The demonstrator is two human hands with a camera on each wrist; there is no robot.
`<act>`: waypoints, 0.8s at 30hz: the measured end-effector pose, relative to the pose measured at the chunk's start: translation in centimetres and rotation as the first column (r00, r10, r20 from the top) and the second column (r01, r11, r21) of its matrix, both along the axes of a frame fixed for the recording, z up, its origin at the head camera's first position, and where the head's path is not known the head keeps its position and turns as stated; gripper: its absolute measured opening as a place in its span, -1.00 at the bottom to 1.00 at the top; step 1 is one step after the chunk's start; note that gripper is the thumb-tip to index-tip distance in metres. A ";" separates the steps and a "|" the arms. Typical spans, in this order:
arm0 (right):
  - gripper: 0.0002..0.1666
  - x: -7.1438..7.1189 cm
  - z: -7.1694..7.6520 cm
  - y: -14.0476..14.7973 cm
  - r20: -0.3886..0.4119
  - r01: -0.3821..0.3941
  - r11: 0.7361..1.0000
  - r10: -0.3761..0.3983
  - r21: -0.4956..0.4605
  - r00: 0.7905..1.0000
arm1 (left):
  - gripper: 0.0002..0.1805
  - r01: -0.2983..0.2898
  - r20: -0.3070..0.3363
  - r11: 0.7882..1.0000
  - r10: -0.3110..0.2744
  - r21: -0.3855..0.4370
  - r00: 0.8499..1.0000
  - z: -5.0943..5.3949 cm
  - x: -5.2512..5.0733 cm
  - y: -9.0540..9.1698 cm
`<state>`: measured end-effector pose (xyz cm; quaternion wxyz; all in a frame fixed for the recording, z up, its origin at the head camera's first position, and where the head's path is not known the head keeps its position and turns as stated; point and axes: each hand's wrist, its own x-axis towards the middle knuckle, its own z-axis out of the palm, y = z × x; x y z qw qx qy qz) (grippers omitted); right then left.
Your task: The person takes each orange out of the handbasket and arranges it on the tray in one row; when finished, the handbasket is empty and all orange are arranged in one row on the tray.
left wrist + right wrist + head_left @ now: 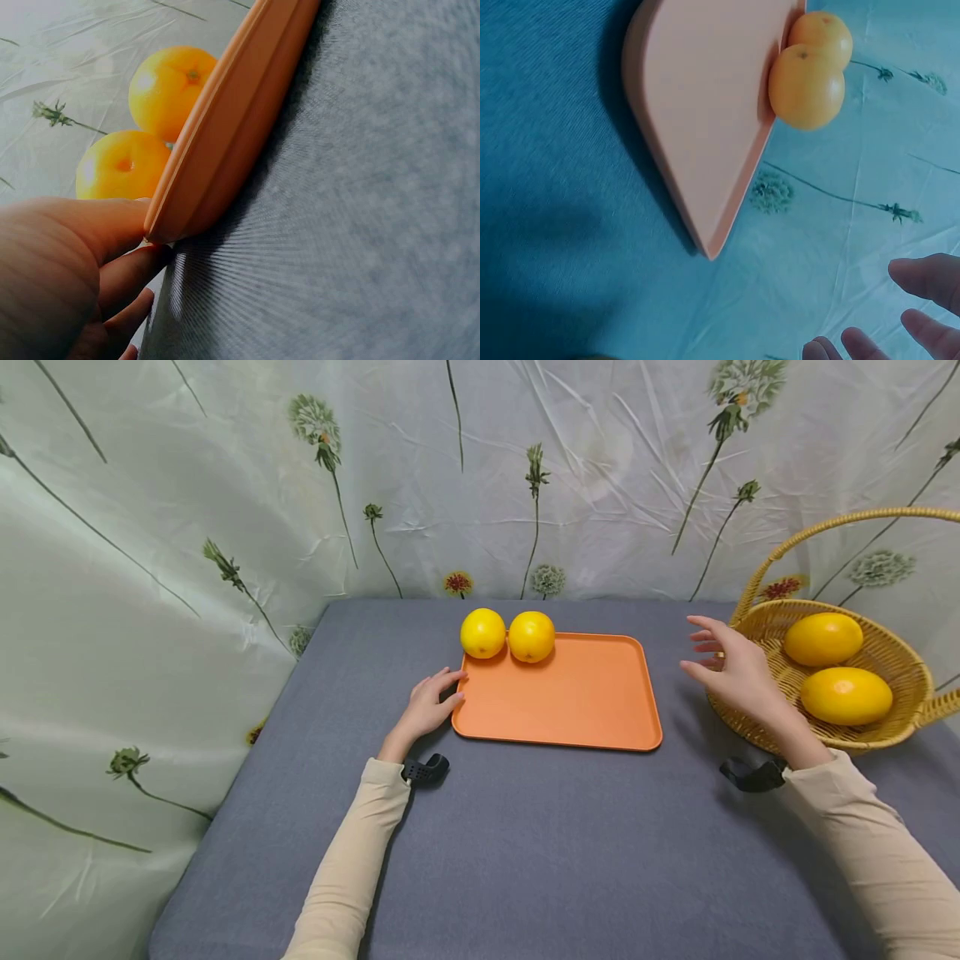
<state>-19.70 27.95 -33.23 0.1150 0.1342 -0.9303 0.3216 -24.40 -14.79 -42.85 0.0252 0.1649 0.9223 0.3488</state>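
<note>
My left hand (429, 702) is at the left edge of an orange tray (592, 689). Its thumb and a fingertip touch the tray's rim, as the left wrist view also shows. Two round oranges, a left orange (482, 633) and a right orange (532, 637), sit side by side at the tray's back left corner. Between the tray and a wicker basket (911, 664) hovers my right hand (742, 672), its fingers spread in a loose curve with nothing in them. Inside the basket lie two oval yellow fruits, a back one (822, 639) and a front one (847, 696).
A grey cloth (555, 852) covers the table. Behind and to the left hangs a pale curtain (420, 543) printed with dandelions. The basket's tall handle (847, 517) arches above it at the right. Each wrist wears a black band.
</note>
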 end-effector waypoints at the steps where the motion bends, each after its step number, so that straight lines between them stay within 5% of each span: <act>1: -0.27 0.1 0.1 0.2 0.004 0.005 1.000 -0.005 -0.003 1.000 | -0.53 0.001 -0.001 1.000 -0.001 0.000 1.000 0.0 0.0 0.0; 24: -0.30 1.9 0.3 4.9 -0.011 0.115 0.993 -0.115 0.006 0.993 | -0.53 0.005 -0.001 1.000 -0.005 0.003 1.000 -0.1 -0.1 -0.2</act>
